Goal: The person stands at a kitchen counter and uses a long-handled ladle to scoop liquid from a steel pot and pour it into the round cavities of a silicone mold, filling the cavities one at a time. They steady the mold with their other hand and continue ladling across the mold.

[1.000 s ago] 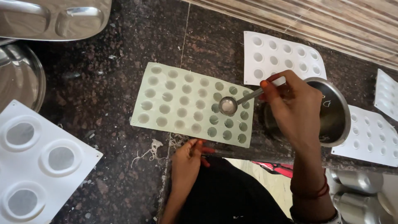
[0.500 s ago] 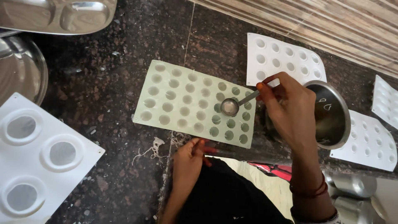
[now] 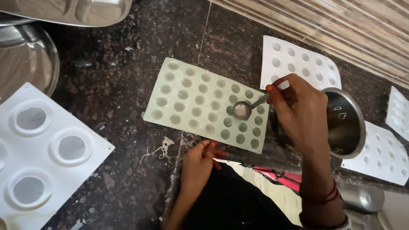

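A pale green mould tray (image 3: 170, 108) with many small round cavities lies on the dark granite counter (image 3: 128, 64). My right hand (image 3: 298, 113) holds a small metal spoon (image 3: 243, 109), whose bowl hovers over the tray's right side. Behind that hand stands a steel pot (image 3: 347, 123), tilted open toward me. My left hand (image 3: 198, 162) rests on the counter's front edge, just below the tray, fingers curled and holding nothing I can see.
A white mould with large round cavities (image 3: 38, 149) lies at the left. More white small-cavity moulds lie at the back (image 3: 300, 61) and right (image 3: 379, 155). Steel trays and a round plate (image 3: 25, 59) occupy the top left corner. White threads (image 3: 164, 147) litter the counter edge.
The spoon and my right hand have stayed over the tray's right side, shifting slightly. My left hand stays on the counter edge.
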